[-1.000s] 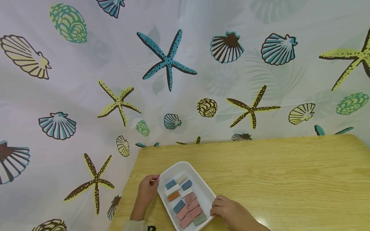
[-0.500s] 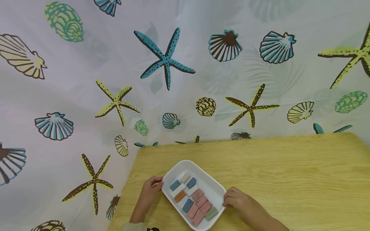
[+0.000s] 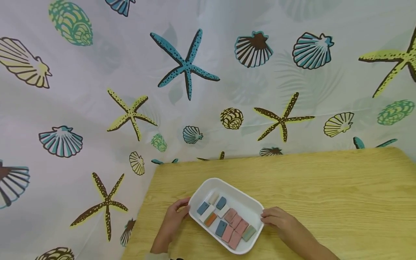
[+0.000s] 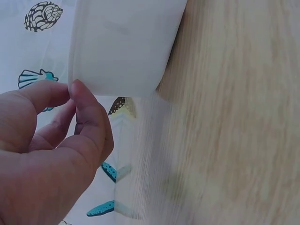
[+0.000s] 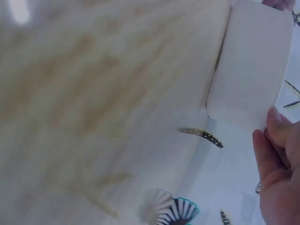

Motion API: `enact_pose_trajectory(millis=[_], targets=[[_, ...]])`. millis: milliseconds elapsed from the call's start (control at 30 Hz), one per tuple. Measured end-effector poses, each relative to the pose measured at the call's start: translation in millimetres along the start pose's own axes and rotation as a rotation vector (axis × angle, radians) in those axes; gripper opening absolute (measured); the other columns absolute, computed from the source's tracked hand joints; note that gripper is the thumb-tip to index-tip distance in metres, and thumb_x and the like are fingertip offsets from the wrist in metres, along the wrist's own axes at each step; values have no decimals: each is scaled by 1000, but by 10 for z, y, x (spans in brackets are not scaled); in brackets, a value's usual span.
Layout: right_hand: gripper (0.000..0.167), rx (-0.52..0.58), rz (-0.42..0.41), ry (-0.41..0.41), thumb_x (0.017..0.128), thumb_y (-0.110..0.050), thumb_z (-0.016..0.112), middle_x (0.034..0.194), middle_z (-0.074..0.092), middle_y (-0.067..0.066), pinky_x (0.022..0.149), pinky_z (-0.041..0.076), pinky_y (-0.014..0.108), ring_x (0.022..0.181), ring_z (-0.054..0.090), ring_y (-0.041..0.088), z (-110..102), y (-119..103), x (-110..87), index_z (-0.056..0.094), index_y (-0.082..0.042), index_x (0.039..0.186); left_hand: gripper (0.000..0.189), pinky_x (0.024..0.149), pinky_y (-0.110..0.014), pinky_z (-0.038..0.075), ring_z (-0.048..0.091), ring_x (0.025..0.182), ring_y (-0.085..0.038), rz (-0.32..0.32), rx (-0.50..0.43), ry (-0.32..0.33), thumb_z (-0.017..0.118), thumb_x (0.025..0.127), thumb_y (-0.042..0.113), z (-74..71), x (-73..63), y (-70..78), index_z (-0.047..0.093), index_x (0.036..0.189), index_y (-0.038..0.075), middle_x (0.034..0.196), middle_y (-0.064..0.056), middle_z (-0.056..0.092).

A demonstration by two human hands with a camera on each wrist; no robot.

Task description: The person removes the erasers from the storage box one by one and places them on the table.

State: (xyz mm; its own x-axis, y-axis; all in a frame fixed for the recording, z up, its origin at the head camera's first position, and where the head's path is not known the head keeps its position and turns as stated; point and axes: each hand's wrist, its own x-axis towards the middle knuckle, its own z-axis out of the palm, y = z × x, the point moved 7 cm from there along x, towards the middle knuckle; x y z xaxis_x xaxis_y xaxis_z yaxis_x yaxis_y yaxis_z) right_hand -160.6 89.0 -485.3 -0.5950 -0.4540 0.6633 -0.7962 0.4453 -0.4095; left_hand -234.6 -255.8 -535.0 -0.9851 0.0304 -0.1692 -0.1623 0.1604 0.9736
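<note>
A white rectangular tray (image 3: pixel 212 184) stands at a slant on the table between my two hands. Small eraser-like blocks lie inside it: several pink blocks (image 3: pixel 241 226), blue ones (image 3: pixel 221 228), white ones, a beige one (image 3: pixel 213 198), an orange-edged one (image 3: pixel 210 219) and a greenish one (image 3: pixel 249 233). At the tray's left end, my left hand (image 3: pixel 173 218) pinches the rim between thumb and fingers, seen closely in the left wrist view. My right hand (image 3: pixel 282 224) pinches the rim at the opposite end. Both wrist views show only the tray's outer walls (image 4: pixel 122 51).
The wood-grain table (image 3: pixel 325 187) extends far to the right of the tray. Behind and to the left hangs a white curtain (image 3: pixel 208 90) printed with starfish and shells, meeting the table's back and left edges.
The tray has shifted right and turned anticlockwise, its right end swinging away from me. Both hands have moved with it, keeping hold of its ends. The blocks keep their arrangement.
</note>
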Motion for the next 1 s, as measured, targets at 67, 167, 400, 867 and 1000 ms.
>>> enact_pose_trajectory(millis=[67,167,400,867,1000], targets=[[37,8,33,16,59,16,75,103,64,3,89,39,9,95,60,21,-21,17,-25,70,-4,90,35,82,-24,50,52,108,-24,11,3,7,58,91,7,9,24,-59,54,124,-2,120,-18,51],[36,33,69,52,60,16,75,102,65,5,87,40,9,94,61,22,-61,46,-48,70,-4,90,35,83,-24,50,51,108,-24,21,6,17,58,91,8,37,30,-89,54,124,-2,121,-17,51],[28,-36,148,90,66,7,76,97,67,2,84,43,9,91,63,19,-154,132,-82,71,-6,90,33,83,-24,50,52,105,-21,27,18,7,59,91,9,192,-24,-69,55,122,-1,118,-16,52],[16,-24,581,150,78,0,71,99,65,9,69,52,17,86,64,22,-336,473,-216,68,-1,94,34,82,-28,51,52,101,-23,12,-78,-43,60,89,4,546,-105,-18,52,121,-5,114,-20,49],[22,53,692,120,82,-6,69,99,65,10,68,53,19,84,63,21,-380,594,-268,65,1,103,35,82,-29,51,53,96,-21,-6,-145,-61,59,89,1,621,-120,-42,49,121,-8,110,-19,47]])
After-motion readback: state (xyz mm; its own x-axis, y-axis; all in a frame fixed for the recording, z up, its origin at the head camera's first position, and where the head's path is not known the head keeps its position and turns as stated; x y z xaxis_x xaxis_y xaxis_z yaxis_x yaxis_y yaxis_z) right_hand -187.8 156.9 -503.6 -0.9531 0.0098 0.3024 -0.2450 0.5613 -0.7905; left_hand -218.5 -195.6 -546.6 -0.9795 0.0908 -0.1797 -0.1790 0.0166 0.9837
